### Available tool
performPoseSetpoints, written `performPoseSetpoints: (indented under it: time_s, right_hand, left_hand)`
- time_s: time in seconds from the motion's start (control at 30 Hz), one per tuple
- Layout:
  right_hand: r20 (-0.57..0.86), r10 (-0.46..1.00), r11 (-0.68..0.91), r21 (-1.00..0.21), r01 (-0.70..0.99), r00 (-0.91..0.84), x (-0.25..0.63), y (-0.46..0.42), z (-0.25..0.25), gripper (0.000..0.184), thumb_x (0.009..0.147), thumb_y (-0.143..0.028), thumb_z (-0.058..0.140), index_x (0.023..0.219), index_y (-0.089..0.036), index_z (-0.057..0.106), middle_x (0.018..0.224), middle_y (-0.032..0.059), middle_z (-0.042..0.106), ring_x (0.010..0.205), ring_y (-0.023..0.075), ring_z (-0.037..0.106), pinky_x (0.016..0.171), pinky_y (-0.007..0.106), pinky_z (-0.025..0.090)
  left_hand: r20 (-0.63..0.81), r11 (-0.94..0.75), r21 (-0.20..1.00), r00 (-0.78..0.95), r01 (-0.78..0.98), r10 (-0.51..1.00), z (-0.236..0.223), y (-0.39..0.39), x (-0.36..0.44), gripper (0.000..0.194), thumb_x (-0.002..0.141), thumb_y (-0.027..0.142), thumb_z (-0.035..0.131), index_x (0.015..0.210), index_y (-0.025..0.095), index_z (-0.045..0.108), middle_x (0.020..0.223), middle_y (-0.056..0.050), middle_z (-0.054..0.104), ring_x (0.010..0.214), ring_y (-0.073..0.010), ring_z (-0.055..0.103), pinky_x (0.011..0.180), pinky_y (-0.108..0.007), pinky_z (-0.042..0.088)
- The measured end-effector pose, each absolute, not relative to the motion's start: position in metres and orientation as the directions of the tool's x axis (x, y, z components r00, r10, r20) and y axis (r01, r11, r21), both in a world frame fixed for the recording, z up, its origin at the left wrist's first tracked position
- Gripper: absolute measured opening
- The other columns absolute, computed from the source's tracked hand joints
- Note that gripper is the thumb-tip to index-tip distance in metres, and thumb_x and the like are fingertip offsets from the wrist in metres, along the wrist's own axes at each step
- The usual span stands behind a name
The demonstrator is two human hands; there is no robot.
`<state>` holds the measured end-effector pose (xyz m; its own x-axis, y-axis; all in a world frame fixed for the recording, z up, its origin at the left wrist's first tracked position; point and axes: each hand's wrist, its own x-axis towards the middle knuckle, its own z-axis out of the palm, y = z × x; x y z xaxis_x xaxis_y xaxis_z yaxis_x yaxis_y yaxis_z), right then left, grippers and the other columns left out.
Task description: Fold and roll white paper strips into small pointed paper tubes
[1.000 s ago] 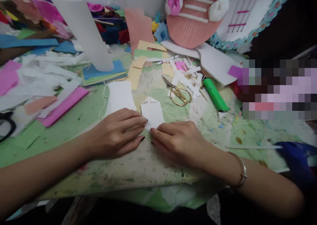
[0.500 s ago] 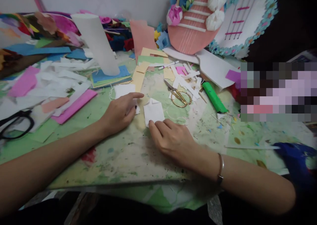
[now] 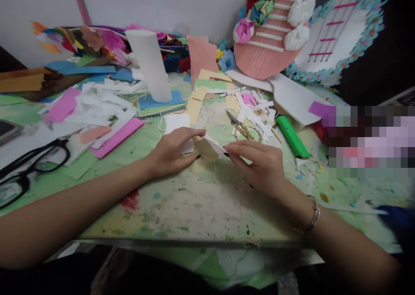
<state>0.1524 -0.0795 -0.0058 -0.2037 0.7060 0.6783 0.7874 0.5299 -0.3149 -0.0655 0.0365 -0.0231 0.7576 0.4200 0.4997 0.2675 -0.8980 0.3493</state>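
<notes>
A small folded piece of white paper (image 3: 212, 151) is lifted off the table at its right side, its near face in shadow. My right hand (image 3: 261, 163) pinches its right corner between thumb and fingertips. My left hand (image 3: 175, 150) rests low at its left, index finger and thumb apart; the index fingertip is at the paper's far left corner. Another white paper piece (image 3: 177, 121) lies just behind my left hand. Gold-handled scissors (image 3: 244, 128) lie beyond my right hand.
A white paper cylinder (image 3: 149, 65) stands on stacked coloured paper (image 3: 162, 107). White strips (image 3: 106, 98) and black glasses (image 3: 35, 161) lie left. A green tube-like packet (image 3: 293, 137) lies right. Behind stands a pink paper guitar (image 3: 267, 57). A pixelated patch covers the far right.
The folded paper, flat before with my right fingers on its near edge, is now tilted up in my right hand's pinch. My left index finger has come to it. The view has shifted left.
</notes>
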Motion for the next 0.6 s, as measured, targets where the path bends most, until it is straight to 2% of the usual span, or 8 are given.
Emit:
performPoseSetpoints:
  time_s: [0.13,0.2,0.3,0.43,0.6]
  right_hand:
    - [0.705,0.676,0.633,-0.406,0.659,-0.215,0.163,-0.074,-0.004,0.018,0.086,-0.006,0.06,0.089,-0.016,0.075,0.09,0.0075,0.077,0.081,0.0146,0.073,0.07,0.023,0.059]
    - [0.699,0.682,0.649,-0.443,0.619,-0.215,0.165,-0.074,-0.004,0.021,0.086,-0.004,0.059,0.091,-0.016,0.075,0.093,0.0085,0.077,0.087,0.016,0.073,0.075,0.025,0.06]
    - [0.682,0.702,0.632,-0.461,0.624,-0.207,0.168,-0.072,-0.005,0.022,0.086,-0.003,0.058,0.092,-0.016,0.074,0.097,0.0095,0.076,0.092,0.0165,0.072,0.082,0.027,0.059]
    - [0.568,0.766,0.598,-0.457,0.659,-0.302,0.178,-0.067,-0.011,0.02,0.086,-0.004,0.057,0.095,-0.015,0.072,0.108,0.0116,0.073,0.104,0.0179,0.069,0.089,0.031,0.057]
    - [0.463,0.786,0.602,-0.422,0.678,-0.409,0.185,-0.065,-0.016,0.024,0.086,-0.006,0.056,0.104,-0.017,0.066,0.117,0.0113,0.069,0.122,0.0219,0.057,0.101,0.043,0.051]
  left_hand:
    - [0.667,-0.937,0.249,0.658,0.246,0.35,-0.023,0.034,-0.066,0.013,0.088,0.018,0.06,0.101,0.018,0.064,0.092,-0.005,0.073,0.088,-0.0166,0.066,0.08,-0.031,0.052]
    - [0.739,-0.958,0.174,0.613,0.226,0.279,-0.022,0.033,-0.067,0.01,0.087,0.014,0.06,0.094,0.02,0.065,0.084,-0.002,0.072,0.083,-0.016,0.066,0.077,-0.031,0.051]
    - [0.791,-0.974,0.046,0.587,0.223,0.172,-0.021,0.031,-0.07,0.014,0.086,0.013,0.063,0.097,0.022,0.064,0.083,-0.002,0.073,0.084,-0.0177,0.066,0.077,-0.034,0.05]
    - [0.728,-0.986,-0.068,0.684,0.154,0.056,-0.02,0.027,-0.074,0.023,0.088,0.013,0.06,0.109,0.02,0.061,0.084,-0.003,0.072,0.085,-0.0189,0.066,0.075,-0.035,0.049]
    - [0.606,-0.998,-0.044,0.796,0.041,0.006,-0.021,0.02,-0.074,0.029,0.089,0.009,0.057,0.118,0.013,0.057,0.082,-0.007,0.07,0.08,-0.0191,0.063,0.073,-0.035,0.05]
